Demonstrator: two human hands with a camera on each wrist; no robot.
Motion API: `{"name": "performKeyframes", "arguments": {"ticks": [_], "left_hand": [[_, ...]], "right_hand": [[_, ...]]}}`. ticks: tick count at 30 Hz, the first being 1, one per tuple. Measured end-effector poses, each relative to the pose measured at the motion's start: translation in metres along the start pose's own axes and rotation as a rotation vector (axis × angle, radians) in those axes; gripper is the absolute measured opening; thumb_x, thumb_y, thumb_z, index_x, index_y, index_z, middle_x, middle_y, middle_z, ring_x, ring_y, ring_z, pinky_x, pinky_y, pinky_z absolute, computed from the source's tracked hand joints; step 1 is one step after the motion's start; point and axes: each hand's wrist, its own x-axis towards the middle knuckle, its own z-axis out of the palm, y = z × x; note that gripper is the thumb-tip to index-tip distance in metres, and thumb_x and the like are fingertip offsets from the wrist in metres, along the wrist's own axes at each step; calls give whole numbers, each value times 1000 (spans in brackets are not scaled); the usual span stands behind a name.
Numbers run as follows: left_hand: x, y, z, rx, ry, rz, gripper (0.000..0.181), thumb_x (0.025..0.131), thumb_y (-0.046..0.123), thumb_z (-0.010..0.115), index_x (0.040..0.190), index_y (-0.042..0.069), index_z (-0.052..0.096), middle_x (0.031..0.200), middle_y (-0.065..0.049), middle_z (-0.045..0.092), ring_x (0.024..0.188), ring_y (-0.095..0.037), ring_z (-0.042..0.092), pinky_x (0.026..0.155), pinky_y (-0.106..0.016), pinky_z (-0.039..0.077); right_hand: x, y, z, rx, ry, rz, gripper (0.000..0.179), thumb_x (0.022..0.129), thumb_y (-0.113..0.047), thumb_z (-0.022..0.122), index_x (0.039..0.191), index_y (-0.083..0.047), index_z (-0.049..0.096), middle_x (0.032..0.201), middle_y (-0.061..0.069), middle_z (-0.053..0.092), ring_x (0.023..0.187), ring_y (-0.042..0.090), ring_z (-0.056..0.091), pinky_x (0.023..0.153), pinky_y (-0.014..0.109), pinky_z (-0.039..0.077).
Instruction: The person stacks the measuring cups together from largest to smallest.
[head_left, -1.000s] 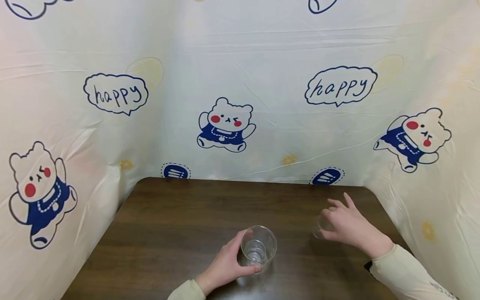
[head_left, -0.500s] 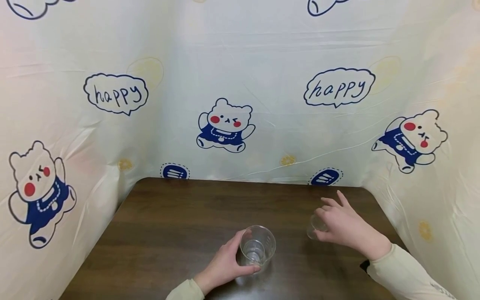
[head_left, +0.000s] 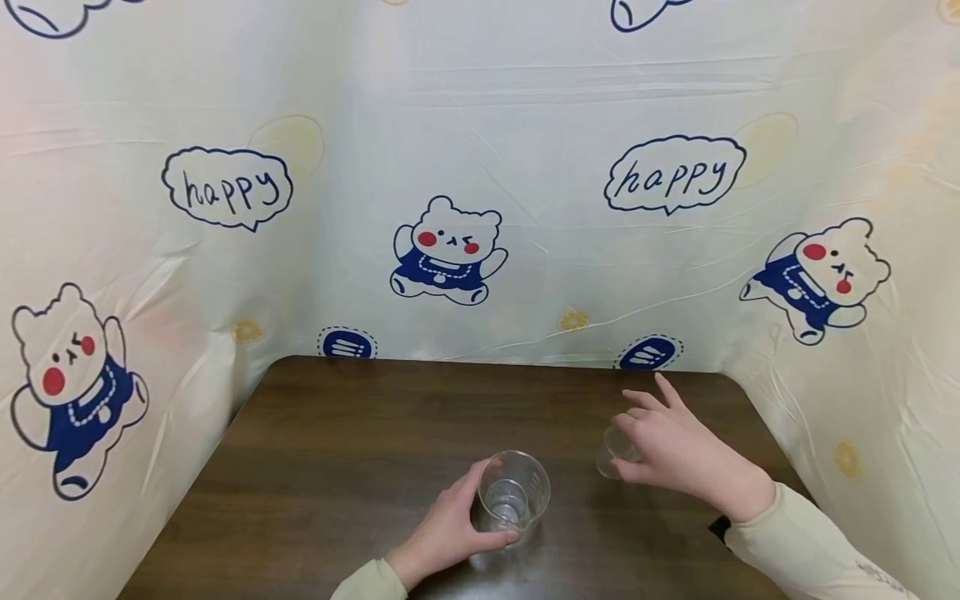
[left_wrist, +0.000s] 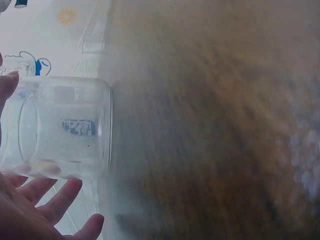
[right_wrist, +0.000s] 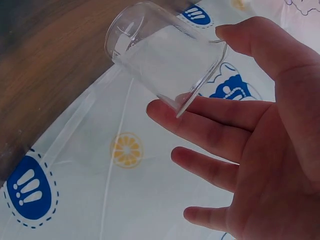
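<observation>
My left hand [head_left: 454, 521] grips a clear glass beaker [head_left: 534, 492] on the dark wooden table, thumb on the near side and fingers behind. Pale printed marks show on its wall, and a ring inside looks like the surface of clear liquid. To the right, my right hand [head_left: 675, 446] pinches a smaller clear glass beaker [right_wrist: 160, 55] near its rim between thumb and fingers, with the other fingers spread. In the right wrist view this smaller beaker is slanted, and nothing is visible inside it. In the left wrist view the larger beaker [left_wrist: 65, 130] stands with its base at the tabletop.
The brown wooden table [head_left: 360, 417] extends back to a hanging pale cloth [head_left: 555, 108] printed with bears and the word "happy". The cloth closes in the left, back and right sides.
My right hand has moved leftward with the smaller beaker, nearer to the larger one. The left hand and its beaker have stayed almost in place.
</observation>
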Motion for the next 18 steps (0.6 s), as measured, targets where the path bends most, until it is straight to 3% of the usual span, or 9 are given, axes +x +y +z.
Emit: {"name": "performKeyframes", "arguments": {"ticks": [18], "left_hand": [[0,0,0,7,-2,-5,93,76,61,87,152,29,42,141,7,61,122,-16,62,97,-42,51]], "right_hand": [[18,-22,-15,1,55,-103,30,79,-35,83,94,-13,70,84,-3,69,122,37,63,109,73,32]]}}
